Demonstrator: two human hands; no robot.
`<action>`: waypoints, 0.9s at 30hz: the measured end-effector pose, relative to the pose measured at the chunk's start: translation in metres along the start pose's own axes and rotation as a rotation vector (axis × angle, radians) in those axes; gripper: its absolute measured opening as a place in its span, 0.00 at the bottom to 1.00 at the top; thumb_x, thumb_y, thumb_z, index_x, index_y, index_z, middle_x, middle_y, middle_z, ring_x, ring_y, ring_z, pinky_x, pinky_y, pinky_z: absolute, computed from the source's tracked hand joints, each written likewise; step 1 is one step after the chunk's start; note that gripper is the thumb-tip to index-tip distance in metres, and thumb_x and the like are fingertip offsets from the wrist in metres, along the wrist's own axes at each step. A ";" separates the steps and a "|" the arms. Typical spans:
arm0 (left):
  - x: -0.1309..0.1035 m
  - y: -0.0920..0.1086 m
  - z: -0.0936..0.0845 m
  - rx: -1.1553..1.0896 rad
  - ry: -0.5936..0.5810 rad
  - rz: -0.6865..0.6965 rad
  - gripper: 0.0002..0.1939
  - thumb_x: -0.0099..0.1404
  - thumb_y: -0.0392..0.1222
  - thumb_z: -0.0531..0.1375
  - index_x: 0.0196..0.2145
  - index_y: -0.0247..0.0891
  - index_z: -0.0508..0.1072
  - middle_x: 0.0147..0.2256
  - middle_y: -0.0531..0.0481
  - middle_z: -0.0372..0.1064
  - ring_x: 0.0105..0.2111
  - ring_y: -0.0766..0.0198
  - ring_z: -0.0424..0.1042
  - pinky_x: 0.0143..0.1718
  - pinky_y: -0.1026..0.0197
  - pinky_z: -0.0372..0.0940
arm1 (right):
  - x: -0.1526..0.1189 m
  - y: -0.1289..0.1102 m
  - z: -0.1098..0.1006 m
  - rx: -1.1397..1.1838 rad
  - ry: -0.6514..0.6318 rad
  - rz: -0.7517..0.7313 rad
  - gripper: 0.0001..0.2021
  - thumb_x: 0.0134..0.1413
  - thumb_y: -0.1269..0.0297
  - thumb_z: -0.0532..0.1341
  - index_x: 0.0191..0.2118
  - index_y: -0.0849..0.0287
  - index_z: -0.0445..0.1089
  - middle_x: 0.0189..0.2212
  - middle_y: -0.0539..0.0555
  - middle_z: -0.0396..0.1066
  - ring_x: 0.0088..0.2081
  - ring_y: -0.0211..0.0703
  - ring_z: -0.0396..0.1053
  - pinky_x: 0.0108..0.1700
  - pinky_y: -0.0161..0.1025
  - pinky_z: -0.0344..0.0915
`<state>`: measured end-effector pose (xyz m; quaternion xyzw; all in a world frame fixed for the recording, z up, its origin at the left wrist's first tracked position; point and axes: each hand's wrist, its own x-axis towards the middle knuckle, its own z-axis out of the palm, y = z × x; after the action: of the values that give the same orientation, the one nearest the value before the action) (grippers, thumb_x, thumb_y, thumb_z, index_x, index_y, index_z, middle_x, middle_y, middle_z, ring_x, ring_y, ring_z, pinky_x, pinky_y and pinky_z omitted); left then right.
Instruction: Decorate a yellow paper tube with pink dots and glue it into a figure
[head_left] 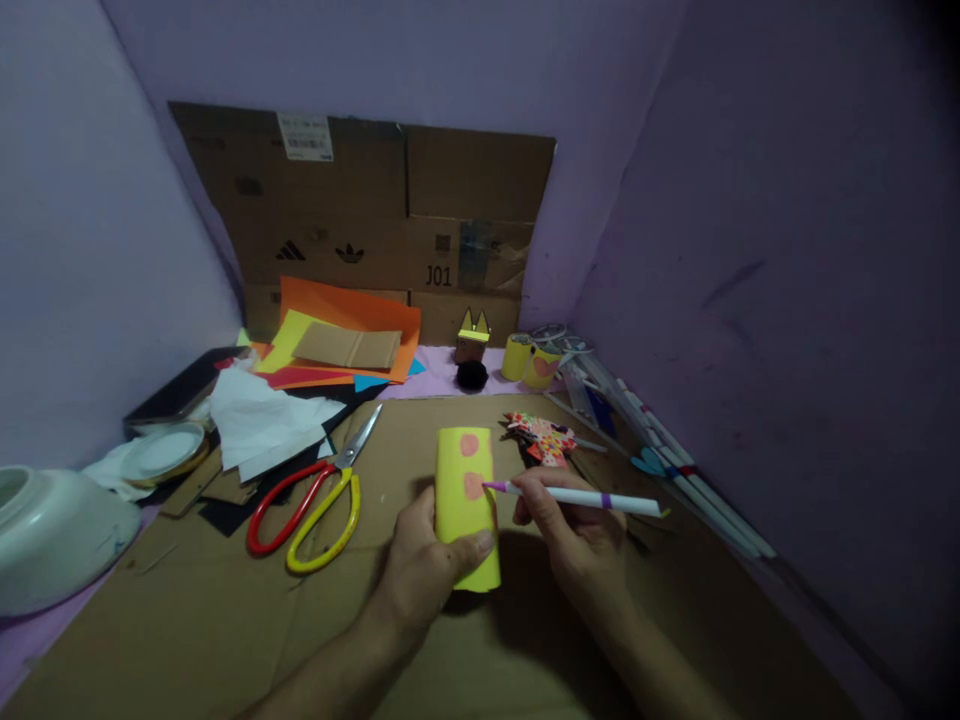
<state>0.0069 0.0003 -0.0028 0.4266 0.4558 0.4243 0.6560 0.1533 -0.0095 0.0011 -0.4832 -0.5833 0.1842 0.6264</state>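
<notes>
A yellow paper-covered tube (456, 510) with two reddish-pink spots faces me over the cardboard surface. My left hand (427, 560) is closed around its lower part, thumb across the front. In my right hand (574, 525) is a white marker (566, 495) with a purple band, held like a pen. Its purple tip is at the right edge of the lower spot; whether it touches the paper is too small to tell. Scissors (341, 470) with one red and one yellow handle lie open to the left of the tube.
A white bowl (60, 540) stands far left, beside white tissue (262, 415) and coloured paper (405, 325). Behind are a cardboard panel (337, 200), a small eared figure (472, 340) and yellow rolls (541, 367). Patterned scraps (551, 437) and more markers (697, 490) lie right.
</notes>
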 end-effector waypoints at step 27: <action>0.001 0.000 -0.003 -0.040 -0.035 -0.035 0.24 0.41 0.40 0.69 0.36 0.31 0.70 0.28 0.49 0.70 0.27 0.64 0.66 0.26 0.64 0.63 | 0.002 0.003 0.006 0.337 0.095 0.263 0.10 0.54 0.57 0.61 0.39 0.55 0.72 0.28 0.51 0.74 0.30 0.42 0.73 0.35 0.41 0.70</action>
<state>0.0047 0.0021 -0.0035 0.4129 0.4429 0.4142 0.6795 0.1493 -0.0046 -0.0013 -0.4515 -0.4459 0.3363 0.6958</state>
